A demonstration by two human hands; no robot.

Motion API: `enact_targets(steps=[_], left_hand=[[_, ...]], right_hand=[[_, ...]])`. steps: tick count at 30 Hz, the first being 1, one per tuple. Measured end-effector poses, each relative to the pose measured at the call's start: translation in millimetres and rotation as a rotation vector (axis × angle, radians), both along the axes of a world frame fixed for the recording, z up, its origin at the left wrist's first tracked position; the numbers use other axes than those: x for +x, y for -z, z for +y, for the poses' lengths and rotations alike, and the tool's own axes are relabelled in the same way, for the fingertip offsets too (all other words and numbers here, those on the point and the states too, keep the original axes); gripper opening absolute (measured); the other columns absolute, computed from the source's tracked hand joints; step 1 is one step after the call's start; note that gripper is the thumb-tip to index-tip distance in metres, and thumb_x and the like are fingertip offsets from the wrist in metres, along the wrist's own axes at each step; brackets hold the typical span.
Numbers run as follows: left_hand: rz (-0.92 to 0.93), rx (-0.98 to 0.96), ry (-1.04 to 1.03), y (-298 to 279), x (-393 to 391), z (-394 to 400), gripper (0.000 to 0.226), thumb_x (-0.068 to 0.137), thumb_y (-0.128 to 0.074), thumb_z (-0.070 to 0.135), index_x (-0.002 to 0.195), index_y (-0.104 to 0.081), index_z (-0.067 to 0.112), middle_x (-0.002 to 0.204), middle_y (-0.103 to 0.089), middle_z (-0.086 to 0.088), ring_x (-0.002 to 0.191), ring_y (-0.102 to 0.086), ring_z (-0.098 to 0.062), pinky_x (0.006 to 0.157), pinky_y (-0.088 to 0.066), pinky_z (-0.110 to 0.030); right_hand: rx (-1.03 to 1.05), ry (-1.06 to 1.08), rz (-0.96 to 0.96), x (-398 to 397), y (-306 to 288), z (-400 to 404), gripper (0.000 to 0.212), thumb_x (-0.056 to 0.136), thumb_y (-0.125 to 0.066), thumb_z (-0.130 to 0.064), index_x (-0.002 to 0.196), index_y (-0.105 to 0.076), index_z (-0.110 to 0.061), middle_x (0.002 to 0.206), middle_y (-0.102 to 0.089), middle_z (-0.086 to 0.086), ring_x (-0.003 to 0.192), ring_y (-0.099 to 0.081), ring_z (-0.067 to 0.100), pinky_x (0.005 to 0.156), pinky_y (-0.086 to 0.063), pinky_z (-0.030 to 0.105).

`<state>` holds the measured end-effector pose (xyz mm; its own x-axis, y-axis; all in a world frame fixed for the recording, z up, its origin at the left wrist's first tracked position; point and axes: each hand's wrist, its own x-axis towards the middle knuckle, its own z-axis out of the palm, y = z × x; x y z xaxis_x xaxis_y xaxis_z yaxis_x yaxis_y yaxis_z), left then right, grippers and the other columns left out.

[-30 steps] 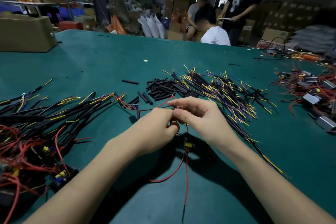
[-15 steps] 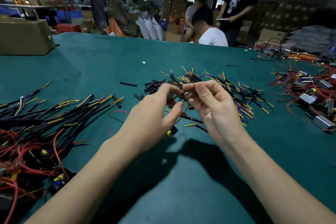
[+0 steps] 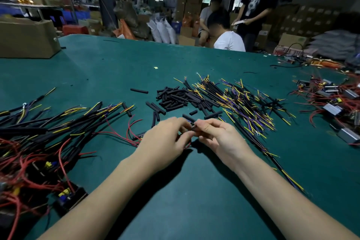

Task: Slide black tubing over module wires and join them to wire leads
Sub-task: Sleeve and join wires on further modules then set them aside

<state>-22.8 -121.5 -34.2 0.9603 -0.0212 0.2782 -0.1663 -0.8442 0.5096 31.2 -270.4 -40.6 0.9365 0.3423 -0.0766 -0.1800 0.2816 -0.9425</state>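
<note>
Both hands, left hand [image 3: 165, 138] and right hand [image 3: 218, 136], are pinching one tube [image 3: 193, 127]; best keeping red wires [image 3: 124, 136] straight while feeding.

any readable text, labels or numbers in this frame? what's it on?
None readable.
Black T-shirt of the standing person: a pale graphic, no legible words.
Stacked cartons at far right: pale labels, too blurred.
Modules on the green table: markings too small.
</note>
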Motion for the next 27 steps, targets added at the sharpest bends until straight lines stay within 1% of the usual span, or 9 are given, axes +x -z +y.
enact_targets(steps=[8,13,15,17,19,22,23,25,27], left_hand=[[-0.167,-0.222,0.028,14.5,5.2,-3.7,0.013,0.095,-0.055,0.026,0.095,-0.067,0.020,0.082,-0.071,0.005,0.080,-0.066,-0.019,0.074,-0.052,-0.039],[-0.164,-0.364,0.047,18.6,8.1,-1.8,0.011,0.094,-0.057,0.024,0.090,-0.067,0.021,0.076,-0.070,0.004,0.072,-0.068,-0.018,0.071,-0.055,-0.038],[-0.169,-0.392,0.036,19.8,8.9,-2.0,0.012,0.094,-0.057,0.023,0.090,-0.068,0.019,0.076,-0.071,0.003,0.072,-0.068,-0.018,0.070,-0.054,-0.037],[-0.187,-0.434,0.017,19.8,9.6,-3.8,0.014,0.094,-0.057,0.021,0.088,-0.068,0.015,0.074,-0.070,0.003,0.071,-0.066,-0.016,0.070,-0.053,-0.034],[-0.206,-0.489,-0.019,18.5,10.3,-5.6,0.015,0.095,-0.057,0.018,0.086,-0.068,0.013,0.074,-0.070,0.004,0.069,-0.064,-0.012,0.070,-0.051,-0.029],[-0.201,-0.553,-0.070,17.3,11.7,-6.5,0.017,0.096,-0.054,0.017,0.083,-0.064,0.020,0.072,-0.068,0.004,0.067,-0.062,-0.006,0.064,-0.050,-0.018],[-0.192,-0.584,-0.075,17.4,12.4,-6.7,0.018,0.096,-0.053,0.016,0.083,-0.064,0.022,0.070,-0.067,0.004,0.065,-0.062,-0.007,0.064,-0.052,-0.019],[-0.171,-0.670,-0.072,17.1,12.2,-6.6,0.021,0.096,-0.052,0.013,0.083,-0.063,0.026,0.066,-0.065,0.004,0.059,-0.062,-0.016,0.064,-0.057,-0.033],[-0.160,-0.708,-0.064,16.2,10.9,-6.4,0.020,0.095,-0.053,0.013,0.086,-0.061,0.029,0.064,-0.064,0.003,0.055,-0.060,-0.017,0.062,-0.057,-0.043]], right_hand=[[-0.058,-0.036,-0.170,2.2,-4.0,-6.5,0.019,0.072,-0.067,-0.021,0.081,-0.069,-0.005,0.069,-0.070,0.006,0.065,-0.066,0.011,0.060,-0.051,0.018],[-0.055,-0.091,-0.059,5.8,-9.3,-7.3,0.014,0.068,-0.070,-0.020,0.074,-0.074,-0.008,0.071,-0.070,0.008,0.064,-0.065,0.012,0.058,-0.051,0.016],[-0.097,-0.135,-0.078,6.8,-13.4,-11.0,0.018,0.069,-0.070,-0.018,0.083,-0.075,-0.008,0.076,-0.071,0.009,0.066,-0.066,0.012,0.060,-0.052,0.017],[-0.164,-0.163,-0.143,9.8,-23.0,-20.0,0.034,0.069,-0.071,-0.016,0.102,-0.070,-0.008,0.083,-0.071,0.009,0.068,-0.066,0.013,0.063,-0.053,0.018],[-0.329,-0.056,-0.238,18.8,-33.5,-28.7,0.039,0.073,-0.074,-0.016,0.111,-0.065,-0.010,0.084,-0.072,0.005,0.066,-0.066,0.009,0.061,-0.051,0.016],[-0.664,0.164,-0.411,40.4,-38.2,-23.8,0.017,0.086,-0.068,-0.013,0.101,-0.071,-0.007,0.076,-0.071,0.000,0.057,-0.060,0.000,0.055,-0.045,0.010],[-0.784,0.169,-0.456,45.7,-36.4,-15.7,0.013,0.087,-0.067,-0.016,0.096,-0.073,-0.008,0.077,-0.072,0.001,0.061,-0.061,0.001,0.058,-0.045,0.012],[-1.053,0.112,-0.534,53.1,-28.7,3.9,0.013,0.085,-0.070,-0.024,0.088,-0.075,-0.013,0.082,-0.073,0.004,0.073,-0.062,0.009,0.064,-0.042,0.019],[-1.221,0.048,-0.582,58.8,-22.3,21.0,0.015,0.082,-0.072,-0.029,0.085,-0.076,-0.014,0.084,-0.072,0.006,0.079,-0.061,0.014,0.064,-0.040,0.022]])
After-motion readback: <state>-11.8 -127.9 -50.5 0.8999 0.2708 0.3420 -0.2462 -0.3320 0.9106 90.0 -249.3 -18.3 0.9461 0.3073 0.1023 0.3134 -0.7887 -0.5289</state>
